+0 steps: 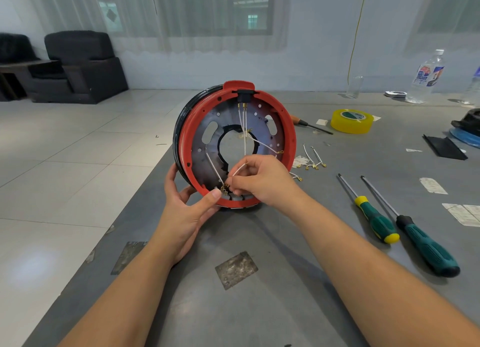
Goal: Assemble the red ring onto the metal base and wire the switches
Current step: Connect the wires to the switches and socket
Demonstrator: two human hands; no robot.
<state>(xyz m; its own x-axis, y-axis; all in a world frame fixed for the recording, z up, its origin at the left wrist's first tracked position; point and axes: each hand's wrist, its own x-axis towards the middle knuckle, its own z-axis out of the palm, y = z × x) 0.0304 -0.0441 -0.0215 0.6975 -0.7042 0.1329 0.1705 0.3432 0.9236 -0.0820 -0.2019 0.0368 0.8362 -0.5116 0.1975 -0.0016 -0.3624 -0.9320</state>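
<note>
You are holding the red ring (288, 128) on edge on the grey table (259, 307), already seated around the metal base (207, 149) with its open face turned toward you. Your left hand (185, 211) is gripping the ring's lower left rim, fingers curled behind it and the thumb pressing on the front edge. Your right hand (262, 182) is closing on a white wire (239, 169), pinching it between thumb and fingertips just inside the ring's bottom edge, where brass terminals (224, 188) are sitting by the grey switches (237, 198). At the ring's top, a black socket (242, 97) is showing three pins, and more white wires are running down from it across the base's central hole.

To the right of the ring, loose wires with brass connectors (313, 161) are lying on the table. Further right of the ring and nearer you, two green-handled screwdrivers (405, 224) are lying side by side. Behind them, up and right of the ring, a yellow tape roll (352, 120) is resting flat, with an orange-handled screwdriver (307, 124) between it and the ring. Beyond the tape roll, a clear water bottle (426, 76) is standing upright.
</note>
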